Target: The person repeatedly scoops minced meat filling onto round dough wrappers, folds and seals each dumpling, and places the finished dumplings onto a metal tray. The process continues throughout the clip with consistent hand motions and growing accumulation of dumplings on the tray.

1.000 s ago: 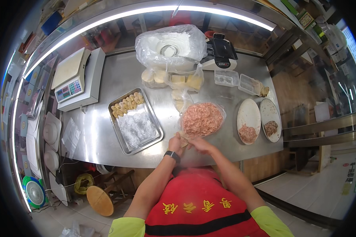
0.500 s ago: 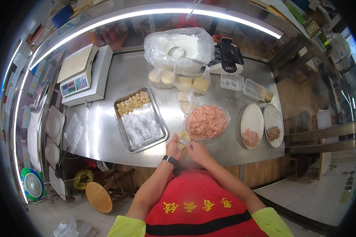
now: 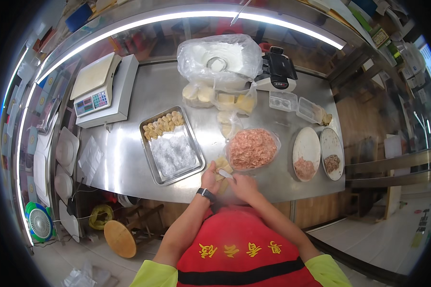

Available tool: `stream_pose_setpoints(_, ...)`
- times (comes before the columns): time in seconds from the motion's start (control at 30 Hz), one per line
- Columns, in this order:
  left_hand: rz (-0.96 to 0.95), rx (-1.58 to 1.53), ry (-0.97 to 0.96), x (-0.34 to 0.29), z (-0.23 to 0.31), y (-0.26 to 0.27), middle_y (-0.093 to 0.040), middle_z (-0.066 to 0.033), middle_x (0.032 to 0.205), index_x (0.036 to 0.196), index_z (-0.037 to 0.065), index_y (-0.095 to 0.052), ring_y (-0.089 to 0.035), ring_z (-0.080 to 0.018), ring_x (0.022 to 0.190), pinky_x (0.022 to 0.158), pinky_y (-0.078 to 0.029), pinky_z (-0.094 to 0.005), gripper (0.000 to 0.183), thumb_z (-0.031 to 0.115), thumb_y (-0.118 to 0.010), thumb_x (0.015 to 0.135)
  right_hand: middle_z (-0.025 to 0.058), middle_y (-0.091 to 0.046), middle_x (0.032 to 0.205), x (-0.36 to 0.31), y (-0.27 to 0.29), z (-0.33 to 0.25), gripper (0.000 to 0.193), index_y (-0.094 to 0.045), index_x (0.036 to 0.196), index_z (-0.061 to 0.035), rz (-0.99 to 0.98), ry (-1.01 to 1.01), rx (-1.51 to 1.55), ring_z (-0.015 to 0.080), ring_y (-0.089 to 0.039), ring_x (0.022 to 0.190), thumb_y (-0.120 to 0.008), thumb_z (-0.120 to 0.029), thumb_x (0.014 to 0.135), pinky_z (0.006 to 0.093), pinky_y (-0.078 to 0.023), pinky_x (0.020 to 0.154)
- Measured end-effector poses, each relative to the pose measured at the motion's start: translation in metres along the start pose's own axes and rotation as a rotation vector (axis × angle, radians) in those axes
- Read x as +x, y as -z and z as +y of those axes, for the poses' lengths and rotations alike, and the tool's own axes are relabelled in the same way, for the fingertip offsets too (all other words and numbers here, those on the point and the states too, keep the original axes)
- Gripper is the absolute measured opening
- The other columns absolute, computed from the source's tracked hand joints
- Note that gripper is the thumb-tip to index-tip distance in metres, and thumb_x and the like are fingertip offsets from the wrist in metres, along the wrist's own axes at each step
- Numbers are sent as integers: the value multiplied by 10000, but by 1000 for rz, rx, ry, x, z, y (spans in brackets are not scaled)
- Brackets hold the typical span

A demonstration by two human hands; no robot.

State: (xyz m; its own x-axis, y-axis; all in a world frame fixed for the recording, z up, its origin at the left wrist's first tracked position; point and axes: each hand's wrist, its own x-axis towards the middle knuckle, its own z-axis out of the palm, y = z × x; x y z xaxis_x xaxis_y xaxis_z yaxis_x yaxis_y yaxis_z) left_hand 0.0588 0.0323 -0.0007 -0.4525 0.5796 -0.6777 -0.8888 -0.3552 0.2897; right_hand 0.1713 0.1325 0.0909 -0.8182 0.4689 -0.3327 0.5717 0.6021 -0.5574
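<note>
At the table's near edge, my left hand [image 3: 209,179], with a black watch on its wrist, is closed around a pale yellow dough wrapper [image 3: 219,177]. My right hand [image 3: 244,187] grips a small white flat-bladed spreader [image 3: 226,174], its blade reaching over the wrapper. More square wrappers [image 3: 223,163] lie just beyond the hands. Close ahead to the right sits a mound of pink minced meat [image 3: 252,149] on clear plastic. A metal tray [image 3: 199,168] stands to the left, with rows of folded dumplings [image 3: 164,125] at its far end and a white-dusted base.
Far left stands a weighing scale [image 3: 94,95]. At the back are a plastic-lined tub of white flour [image 3: 225,50], bagged wrappers [image 3: 235,102] and a black-topped device [image 3: 278,69]. To the right are clear containers [image 3: 282,101] and two oval plates [image 3: 305,141] with leftover meat. A wooden stool [image 3: 120,238] stands below.
The white spreader shows more now, its blade angled out from my right hand over the wrapper. My right hand has turned slightly. The whole view has shifted a little.
</note>
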Motion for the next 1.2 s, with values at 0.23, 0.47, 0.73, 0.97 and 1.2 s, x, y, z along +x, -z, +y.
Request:
stream_pose_setpoints(0.23,-12,25,-23,-4,9,0,-581,-77,831,1040,9,-548,-562,-207,767,793,-488,-392,336,326,-451,983,166,-625,684,9,5,23,430,-660,778,-4,49,32,368,279,-596,628,-544,-405,879,392,-458,617)
stream_pose_setpoints(0.47,157,267,-52,21,-14,26,-607,-90,803,960,-19,-588,-604,-209,713,691,-520,-355,374,330,-455,979,30,-515,559,31,-4,98,525,-654,774,-5,-136,-168,469,144,-474,484,-498,-489,905,313,-372,456)
stream_pose_setpoints(0.73,79,323,-12,53,-47,18,-610,-146,991,1104,-34,-515,-621,-263,890,812,-509,-387,379,293,-348,1014,-23,-355,472,39,-7,56,523,-628,805,-26,-318,-363,629,84,-296,358,-470,-512,914,271,-207,343)
stream_pose_setpoints(0.97,-32,53,28,28,-41,7,-599,-161,1036,1126,-28,-501,-594,-286,946,862,-487,-412,401,296,-289,1023,95,-520,541,24,-34,57,421,-637,829,-17,-110,-117,502,209,-491,449,-491,-401,918,358,-364,438)
stream_pose_setpoints(1.2,0,-90,34,-7,-16,-12,-599,-134,1049,1128,-9,-505,-591,-287,952,870,-473,-423,375,298,-321,1014,205,-623,742,-4,-16,19,357,-656,859,-13,25,-23,121,348,-620,696,-544,-352,884,415,-455,616)
